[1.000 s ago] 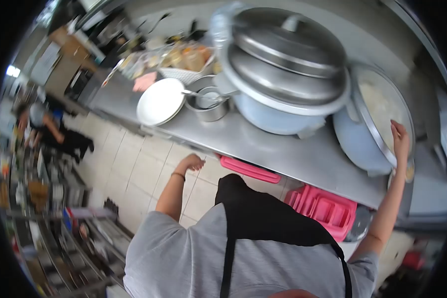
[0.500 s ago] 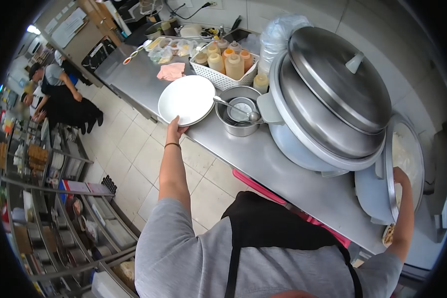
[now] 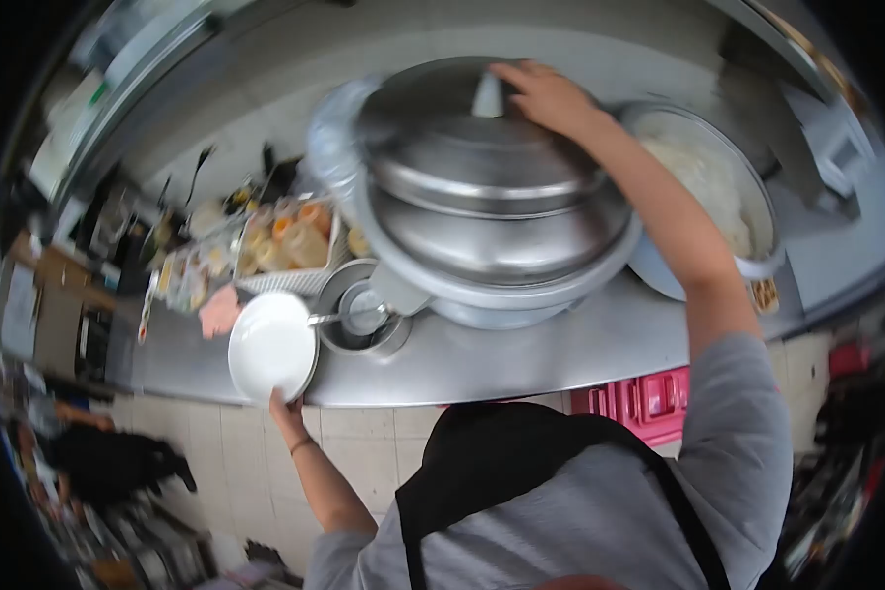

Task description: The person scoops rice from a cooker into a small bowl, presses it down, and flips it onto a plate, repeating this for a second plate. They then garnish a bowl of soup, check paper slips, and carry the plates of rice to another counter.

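Note:
A white plate (image 3: 271,344), apparently on top of another, is at the counter's front edge, and my left hand (image 3: 286,405) grips its near rim. My right hand (image 3: 549,93) lies on the large steel lid (image 3: 433,128), its fingers spread beside the pale knob (image 3: 488,94). Under the lid stands a wide pot (image 3: 521,295) with a pale rim. Right of it, behind my right arm, is an uncovered round container (image 3: 762,211) with white contents. A steel pot (image 3: 403,339) with a ladle (image 3: 329,318) sits between plate and large pot.
A white basket (image 3: 275,280) of sauce bottles, a pink cloth (image 3: 220,312) and bagged items (image 3: 182,280) stand on the steel counter (image 3: 531,366). Pink bins (image 3: 649,403) are below it. Two people in dark aprons are at the far left, blurred.
My right hand has moved from the uncovered container's rim to the top of the large lid. The view has turned to the right. My left hand still holds the plate.

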`<move>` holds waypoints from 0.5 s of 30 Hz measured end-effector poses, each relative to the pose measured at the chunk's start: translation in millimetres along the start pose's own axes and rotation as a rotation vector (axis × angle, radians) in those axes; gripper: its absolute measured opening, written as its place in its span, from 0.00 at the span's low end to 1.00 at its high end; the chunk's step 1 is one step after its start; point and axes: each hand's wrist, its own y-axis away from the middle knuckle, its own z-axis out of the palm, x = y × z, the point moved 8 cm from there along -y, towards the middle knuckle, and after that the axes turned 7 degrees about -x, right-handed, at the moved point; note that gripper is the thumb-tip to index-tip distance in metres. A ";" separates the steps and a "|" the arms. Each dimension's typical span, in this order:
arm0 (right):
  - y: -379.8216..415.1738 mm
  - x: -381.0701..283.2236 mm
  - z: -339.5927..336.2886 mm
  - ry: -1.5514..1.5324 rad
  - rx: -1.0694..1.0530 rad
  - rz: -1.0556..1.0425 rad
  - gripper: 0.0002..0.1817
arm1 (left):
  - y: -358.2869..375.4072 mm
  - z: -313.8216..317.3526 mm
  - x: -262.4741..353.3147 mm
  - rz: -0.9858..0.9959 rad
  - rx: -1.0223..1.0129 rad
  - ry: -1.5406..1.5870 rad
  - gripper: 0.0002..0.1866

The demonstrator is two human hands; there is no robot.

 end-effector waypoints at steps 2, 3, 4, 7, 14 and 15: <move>-11.4 -2.1 5.2 -0.006 -0.057 0.069 0.26 | 11.3 9.1 4.3 -0.082 -0.043 0.027 0.29; -5.2 2.1 -2.3 0.006 -0.010 0.058 0.25 | 16.6 7.2 5.0 -0.133 -0.065 0.029 0.32; 8.1 23.3 -13.4 0.031 -0.002 0.105 0.25 | 19.7 -3.5 7.0 -0.130 -0.022 0.049 0.35; 39.7 103.1 -50.1 -0.002 -0.003 0.218 0.12 | 58.0 -44.5 39.6 -0.043 0.205 -0.108 0.43; 307.9 277.8 38.6 -0.263 -1.153 0.988 0.15 | 81.7 -110.2 108.2 0.161 0.285 -0.265 0.35; 326.4 278.4 48.6 -0.172 -1.205 0.957 0.18 | 81.2 -86.9 121.7 0.195 0.258 -0.301 0.35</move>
